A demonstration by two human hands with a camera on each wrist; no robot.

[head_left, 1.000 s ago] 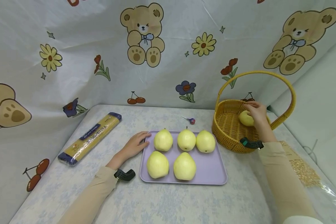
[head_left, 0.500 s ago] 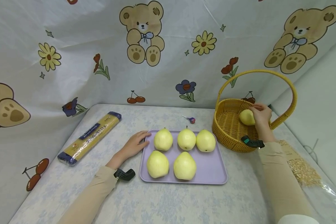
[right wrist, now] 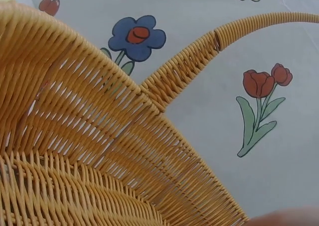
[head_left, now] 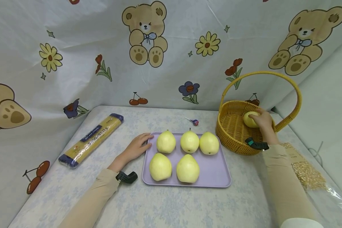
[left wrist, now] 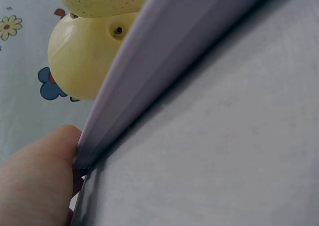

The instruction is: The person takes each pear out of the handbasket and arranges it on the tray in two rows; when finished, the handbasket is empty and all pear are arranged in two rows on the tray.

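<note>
In the head view, my right hand [head_left: 264,121] reaches into a wicker basket [head_left: 231,139] and grips a pale yellow pear [head_left: 249,119] at its right side, thumb across the top. The right wrist view shows the basket's woven wall [right wrist: 114,131], with only a blurred bit of hand at the bottom edge. My left hand [head_left: 136,147] rests at the left rim of a lilac tray [head_left: 212,171], fingers extended along its back left corner. Several similar pears, among them a front one [head_left: 188,169] and a back one [head_left: 166,142], lie on the tray.
A pack of spaghetti [head_left: 92,141] lies on the left of the table. Behind the tray is a lollipop [head_left: 194,122]. A clear bag of grain-like pieces [head_left: 309,172] lies beside my right forearm. The basket's tall handle [head_left: 262,73] arches above its opening.
My right hand first came away from the pear to the right, then closed in on it again with the thumb over it. The left hand and the tray have stayed in place.
</note>
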